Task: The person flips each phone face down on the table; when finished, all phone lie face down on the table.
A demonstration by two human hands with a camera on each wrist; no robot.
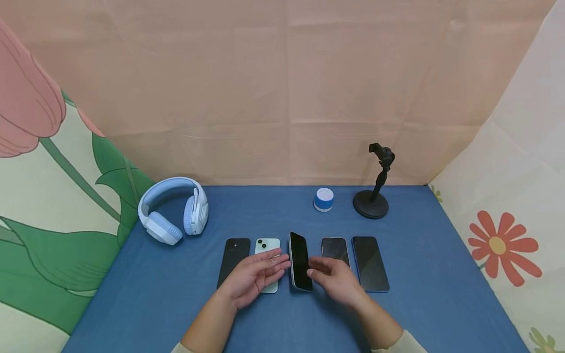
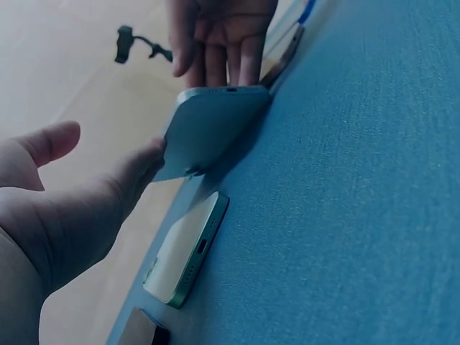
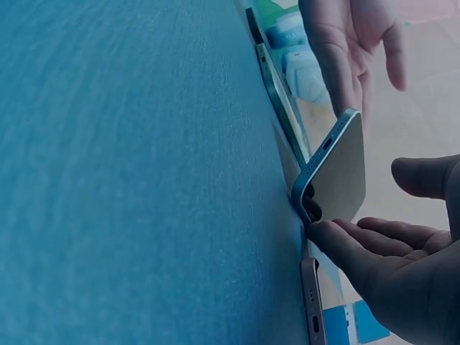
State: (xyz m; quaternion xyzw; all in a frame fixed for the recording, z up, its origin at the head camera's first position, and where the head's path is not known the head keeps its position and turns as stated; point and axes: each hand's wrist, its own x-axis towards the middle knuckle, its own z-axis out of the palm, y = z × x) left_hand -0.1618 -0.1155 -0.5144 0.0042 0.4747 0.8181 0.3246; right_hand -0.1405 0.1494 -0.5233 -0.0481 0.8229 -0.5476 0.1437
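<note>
A smartphone (image 1: 301, 261) with a dark screen stands tilted in the middle, its left edge raised off the cloth. My left hand (image 1: 256, 274) has its fingers straight, the tips at the phone's raised left edge; its thumb stays apart. On the other side, my right hand (image 1: 337, 282) has its fingertips at the lower right edge, the thumb clear of the phone in the right wrist view. The phone's pale back (image 2: 212, 129) faces the left hand. Partly under the left hand lies a mint green phone (image 1: 269, 285), back up, with a black phone (image 1: 234, 255) beside it.
Right of the hands lie a smaller dark-screened phone (image 1: 335, 247) and a larger one (image 1: 371, 264). Behind stand a blue and white round container (image 1: 324, 199) and a black phone stand (image 1: 372, 203). Light blue headphones (image 1: 198, 213) rest at the back left of the blue cloth (image 1: 145, 304).
</note>
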